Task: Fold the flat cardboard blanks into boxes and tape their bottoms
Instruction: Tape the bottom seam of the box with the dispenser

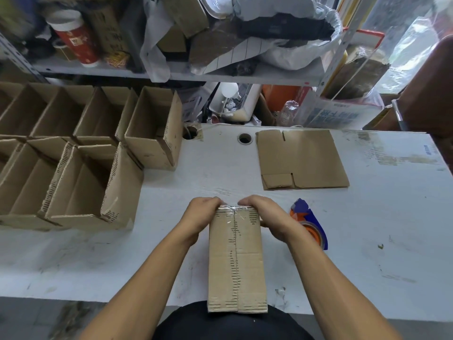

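A folded box [236, 261] is lying bottom-up at the near edge of the white table [196, 182], clear tape along its seam; the left hand [199, 217] and right hand [266, 215] are gripping its far corners, fingers curled over; a flat blank [304, 158] is lying beyond; a tape dispenser [308, 222] is resting just right; finished boxes [81, 153] are standing left.

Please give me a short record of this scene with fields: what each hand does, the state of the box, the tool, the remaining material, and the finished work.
left hand: grips the far left end of the box
right hand: grips the far right end of the box
box: bottom up, clear tape along the centre seam
tape dispenser: lies on the table, right of the box
flat blank: one, far right on the table
finished boxes: open, in rows at left
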